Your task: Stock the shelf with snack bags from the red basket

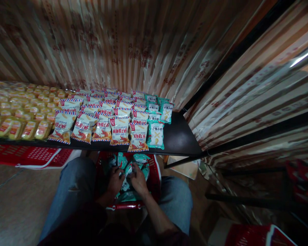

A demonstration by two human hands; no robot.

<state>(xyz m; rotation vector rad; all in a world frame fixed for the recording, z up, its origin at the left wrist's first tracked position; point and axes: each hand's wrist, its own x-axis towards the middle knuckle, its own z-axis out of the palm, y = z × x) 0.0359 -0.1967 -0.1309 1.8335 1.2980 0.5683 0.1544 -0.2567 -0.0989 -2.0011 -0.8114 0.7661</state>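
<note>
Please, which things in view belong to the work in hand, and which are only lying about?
Likely belonging:
green bags at the fingers
red basket holding them
matching shelf bags

Apparently only nearby:
yellow packages
white bags
far-left basket

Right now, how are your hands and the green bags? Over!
Left hand, right hand: at green bags, grip unclear. Bags inside red basket. Black shelf beyond.

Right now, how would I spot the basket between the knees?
Find the black shelf lined with packets. Below it, between the denim knees, sits a red basket. Unlike the leftmost basket, this one has both hands among teal packets.
</note>
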